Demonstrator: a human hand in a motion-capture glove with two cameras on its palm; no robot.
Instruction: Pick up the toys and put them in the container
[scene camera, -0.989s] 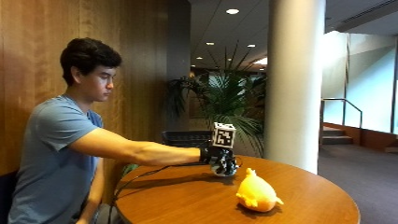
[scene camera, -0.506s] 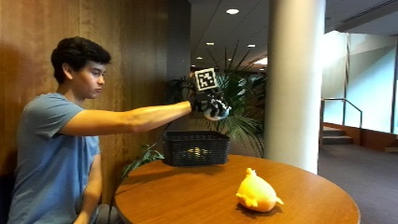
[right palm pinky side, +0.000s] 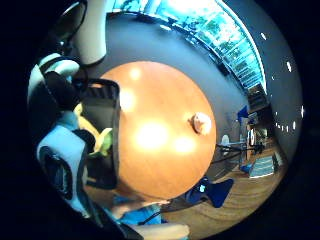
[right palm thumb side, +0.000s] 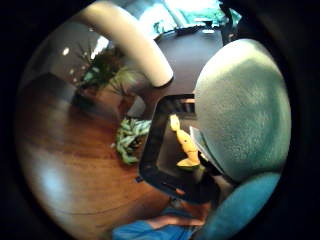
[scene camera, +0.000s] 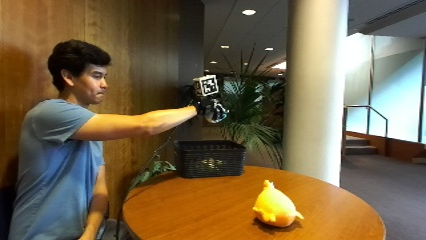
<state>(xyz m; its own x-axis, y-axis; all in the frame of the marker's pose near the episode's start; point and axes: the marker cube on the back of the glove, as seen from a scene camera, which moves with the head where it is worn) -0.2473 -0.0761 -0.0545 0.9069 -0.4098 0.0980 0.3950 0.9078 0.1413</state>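
The black-gloved right hand (scene camera: 212, 110) hangs in the air above the black woven-plastic basket (scene camera: 210, 158) at the round wooden table's (scene camera: 200, 210) far edge, its grip curled around a grey-green plush toy (right palm thumb side: 242, 107). Yellow toys (right palm thumb side: 184, 142), only partly visible, lie inside the basket. A smooth orange rounded toy (scene camera: 273, 208) sits near the table's right edge.
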